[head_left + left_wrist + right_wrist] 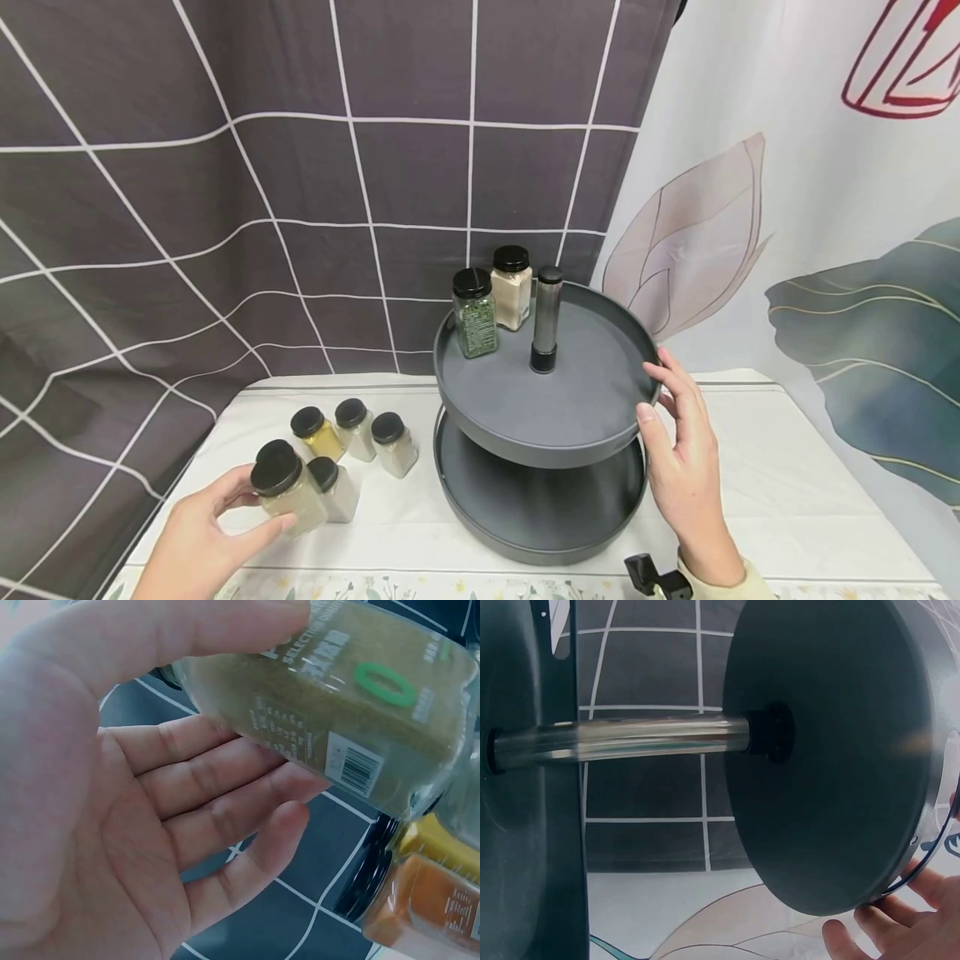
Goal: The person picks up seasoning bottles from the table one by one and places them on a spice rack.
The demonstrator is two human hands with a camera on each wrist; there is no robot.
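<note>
My left hand (213, 529) holds a black-lidded glass spice jar (298, 504) between thumb and fingers, tilted above the table. In the left wrist view this jar (375, 697) shows fine brownish powder and a barcode label; the thumb lies across it. My right hand (684, 454) grips the right rim of the upper tier of a grey two-tier turntable rack (592, 400) with thumb and fingertips. On that tier stand a jar of green dried herbs (477, 325) and a jar of pale powder (513, 292), left of the metal post (547, 321). The lower tier (540, 508) shows no jars.
Left of the rack, several black-lidded jars stand on the white-covered table (787, 492): a yellow one (322, 437) and pale ones, such as this jar (397, 454). A dark gridded curtain (412, 175) hangs behind, with a leaf-patterned white one (697, 242) at right.
</note>
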